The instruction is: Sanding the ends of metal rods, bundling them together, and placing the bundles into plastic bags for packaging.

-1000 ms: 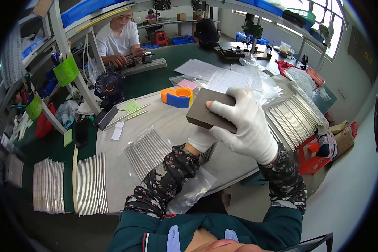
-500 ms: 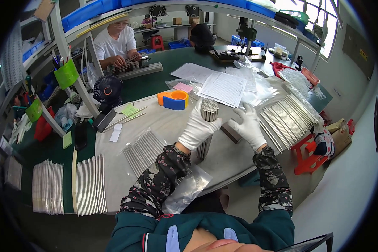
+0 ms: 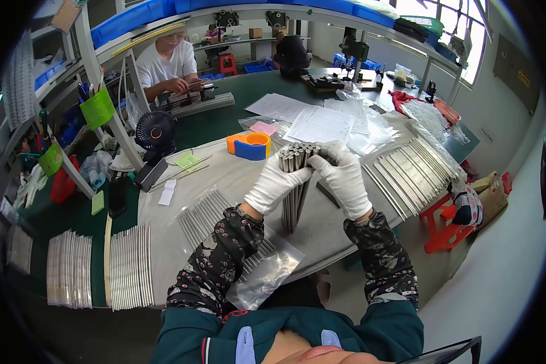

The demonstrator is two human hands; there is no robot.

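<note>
A bundle of thin metal rods stands on end on the grey cloth in front of me, its tops bunched and slightly fanned. My left hand, in a white glove, is closed round the upper left of the bundle. On the other side my right hand, gloved too, grips the rods near their tops, fingers partly behind them. Beside the bundle, below my right hand, lies a dark rectangular block. Close to my left forearm, a clear plastic bag covers part of a row of rods.
Rows of rods lie at right and front left. An orange and blue tape dispenser, papers, and a small black fan stand or lie beyond. A co-worker sits across the table. A red stool is at right.
My right hand has moved left from open beside the bundle to gripping it. The rod tops have spread out, and my left hand has shifted slightly left and lower.
</note>
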